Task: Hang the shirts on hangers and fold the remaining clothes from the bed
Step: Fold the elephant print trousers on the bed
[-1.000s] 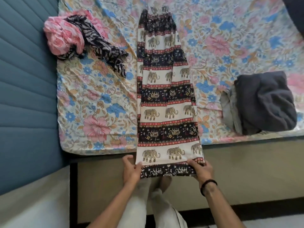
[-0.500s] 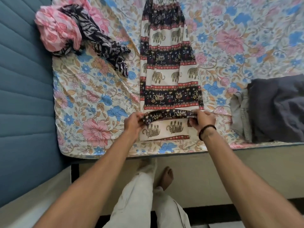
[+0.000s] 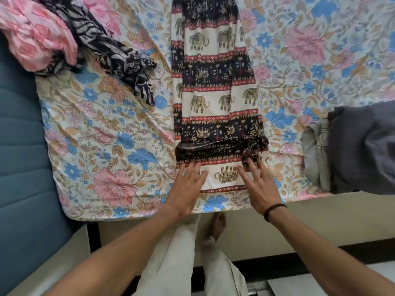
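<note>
Elephant-print pants (image 3: 215, 86) lie flat down the middle of the bed (image 3: 102, 146), and the bottom hem just got flipped up into a first fold. Left hand (image 3: 188, 184) and right hand (image 3: 258, 184) have let go, fingers spread flat, smoothing it. More folds probably needed.

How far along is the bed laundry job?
Done: a dark grey folded stack sits at the bed's right edge. In hand: the elephant-print pants have their hem folded up once; left hand and right hand lie flat at the fold. Left: finishing them, plus the pink garment and zebra-print one, unfolded.
</note>
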A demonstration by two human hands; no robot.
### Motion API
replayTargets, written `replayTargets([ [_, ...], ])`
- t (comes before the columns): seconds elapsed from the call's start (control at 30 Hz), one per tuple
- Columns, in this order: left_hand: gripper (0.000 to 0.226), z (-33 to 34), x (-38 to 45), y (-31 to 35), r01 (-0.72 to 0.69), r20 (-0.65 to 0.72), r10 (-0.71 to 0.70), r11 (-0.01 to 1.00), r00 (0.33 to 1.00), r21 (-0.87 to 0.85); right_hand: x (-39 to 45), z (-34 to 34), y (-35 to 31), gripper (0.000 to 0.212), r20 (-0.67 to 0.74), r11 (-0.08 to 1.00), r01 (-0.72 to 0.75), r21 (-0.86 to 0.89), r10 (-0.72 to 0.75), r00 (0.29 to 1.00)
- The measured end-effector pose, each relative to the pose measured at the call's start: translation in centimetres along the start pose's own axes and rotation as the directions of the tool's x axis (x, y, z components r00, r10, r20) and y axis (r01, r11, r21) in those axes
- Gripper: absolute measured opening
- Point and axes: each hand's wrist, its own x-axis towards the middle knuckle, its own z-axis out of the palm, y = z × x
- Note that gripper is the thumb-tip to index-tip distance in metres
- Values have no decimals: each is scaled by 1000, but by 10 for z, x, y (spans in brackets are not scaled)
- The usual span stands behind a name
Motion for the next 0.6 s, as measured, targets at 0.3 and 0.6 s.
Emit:
replayTargets([
  [0.3, 48, -5, 2, -17, -96, -111, 78, 981, 991, -169, -3, -9, 4, 63, -157, 970, 54, 237, -16, 987],
  [0.6, 37, -13, -69, 16, 18, 150, 38, 935, 988, -355, -72, -16, -3, 36, 110, 962, 17, 271, -48, 993],
])
